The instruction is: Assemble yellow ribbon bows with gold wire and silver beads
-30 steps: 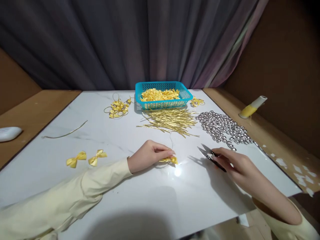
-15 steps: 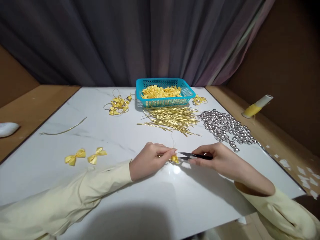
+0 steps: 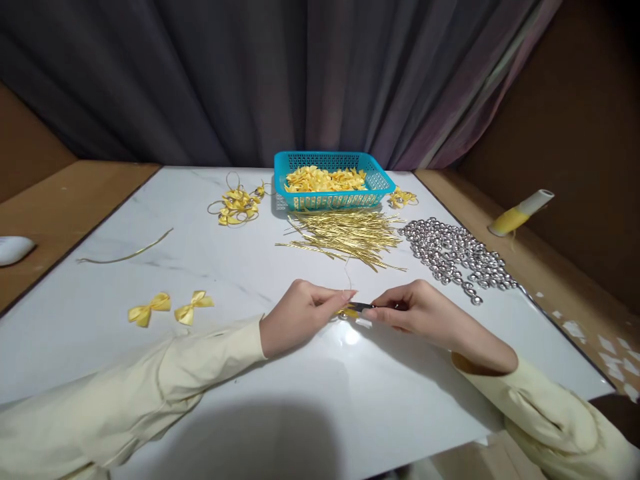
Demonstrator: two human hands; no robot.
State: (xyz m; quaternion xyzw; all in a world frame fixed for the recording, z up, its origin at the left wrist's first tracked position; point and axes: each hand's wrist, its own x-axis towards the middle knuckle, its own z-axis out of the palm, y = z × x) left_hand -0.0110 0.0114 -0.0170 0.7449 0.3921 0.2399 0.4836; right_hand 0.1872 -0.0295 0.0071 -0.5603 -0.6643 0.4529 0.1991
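Observation:
My left hand (image 3: 310, 317) is closed in a pinch on a small yellow ribbon bow (image 3: 346, 311), partly hidden by the fingers. A silver bead (image 3: 343, 317) shows at the bow's lower edge, and a thin pale thread (image 3: 349, 273) rises above the fingertips. My right hand (image 3: 413, 307) grips small black-handled thread snips (image 3: 363, 307). Their blades reach to the bow beside my left fingertips, and the handles are mostly covered by my fingers. A small white scrap (image 3: 363, 323) lies just below the blades.
Behind my hands lie gold cords (image 3: 345, 237) and a blue basket (image 3: 335, 202) of yellow bows. Silver beads (image 3: 457, 253) spread at right, near a yellow thread spool (image 3: 520, 213). Two loose bows (image 3: 150, 309) and one cord (image 3: 130, 255) are at left; finished-looking looped bows (image 3: 237, 203) sit farther back.
My right hand has moved left with the snips. Their blades, apart and clear of the bow before, now reach it and look closer together. My left hand has barely moved.

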